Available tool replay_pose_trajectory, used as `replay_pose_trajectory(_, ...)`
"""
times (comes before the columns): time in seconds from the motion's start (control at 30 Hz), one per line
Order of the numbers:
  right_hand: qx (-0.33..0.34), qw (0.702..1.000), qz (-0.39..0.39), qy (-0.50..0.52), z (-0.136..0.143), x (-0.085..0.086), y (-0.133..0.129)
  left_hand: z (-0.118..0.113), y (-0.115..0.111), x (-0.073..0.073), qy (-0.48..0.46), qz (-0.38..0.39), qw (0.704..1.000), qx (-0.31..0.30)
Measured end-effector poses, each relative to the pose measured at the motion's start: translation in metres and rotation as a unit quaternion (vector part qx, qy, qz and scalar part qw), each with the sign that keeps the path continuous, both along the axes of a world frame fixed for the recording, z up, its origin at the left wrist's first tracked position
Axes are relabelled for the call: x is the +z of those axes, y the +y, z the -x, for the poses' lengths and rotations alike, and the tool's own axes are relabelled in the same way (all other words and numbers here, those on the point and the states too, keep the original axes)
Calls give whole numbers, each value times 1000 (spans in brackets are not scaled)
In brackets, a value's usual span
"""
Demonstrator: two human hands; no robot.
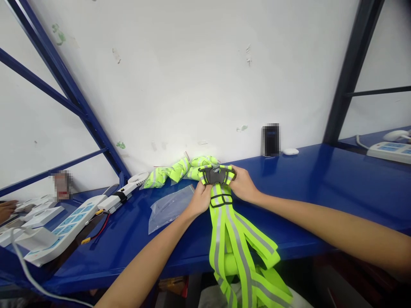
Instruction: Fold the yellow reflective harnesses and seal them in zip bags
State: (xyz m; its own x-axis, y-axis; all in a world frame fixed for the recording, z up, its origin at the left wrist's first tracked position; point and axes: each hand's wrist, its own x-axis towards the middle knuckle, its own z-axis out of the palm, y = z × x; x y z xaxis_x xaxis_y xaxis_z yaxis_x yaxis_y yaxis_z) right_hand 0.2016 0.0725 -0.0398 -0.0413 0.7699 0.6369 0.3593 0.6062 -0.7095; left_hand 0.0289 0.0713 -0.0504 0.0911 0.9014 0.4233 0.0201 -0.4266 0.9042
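A neon-yellow reflective harness (245,239) with grey stripes hangs between my hands, its straps trailing over the table's front edge. At its top is a black side-release buckle (215,176), its halves joined or nearly so. My left hand (202,197) grips the left end of the belt beside the buckle. On the other side, my right hand (242,183) is closed round the belt's right end. Below the buckle, a black slider (221,199) sits on the straps. A clear plastic bag (171,207) lies flat on the table, left of my left hand.
Several bagged neon-yellow bundles (170,171) lie against the wall on the blue table (305,184). Leftward are a small white fan (138,179), a power strip (69,226) and a red-black cable (101,229). A black device (270,141) and white case (290,152) stand behind. Another person's hand (7,210) shows far left.
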Motion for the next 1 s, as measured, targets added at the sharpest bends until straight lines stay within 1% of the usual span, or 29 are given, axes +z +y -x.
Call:
replay_pose_trajectory(0.07,7,1000,-5,16,1,-1,1,0,-1,-2,4,-14,1000,18)
replay_pose_trajectory(0.1,10,1000,-5,25,1,-2,1,1,-1,-2,3,-17,1000,18)
replay_pose_trajectory(0.17,11,999,-7,30,1,-2,0,0,1,-2,-13,-1,1000,-4)
replay_pose_trajectory(0.23,-2,1000,-20,8,0,-1,0,-2,1,-1,-43,53,996,-50)
replay_pose_trajectory(0.33,-19,996,-67,-48,-4,0,0,-6,-1,2,-99,156,976,-117)
replay_pose_trajectory(0.37,-19,994,-82,-65,-5,0,0,-7,-3,3,-113,179,969,-131)
replay_pose_trajectory(0.43,-15,991,-101,-91,-8,0,1,-8,-6,5,-130,202,960,-141)
replay_pose_trajectory(0.5,-10,989,-107,-104,-9,0,2,-9,-7,6,-130,197,962,-140)
replay_pose_trajectory(0.57,-4,990,-102,-102,-8,0,1,-8,-7,6,-117,173,970,-128)
replay_pose_trajectory(0.67,23,992,-95,-76,-6,3,-3,-5,-4,5,-76,111,987,-83)
replay_pose_trajectory(0.77,57,994,-84,-47,-4,6,-7,-3,-1,4,-46,62,996,-41)
replay_pose_trajectory(0.9,102,995,-15,-12,-5,9,-11,-2,0,6,-54,38,997,-39)
replay_pose_trajectory(1.0,188,981,50,3,-6,10,-10,1,3,8,-52,26,998,-10)
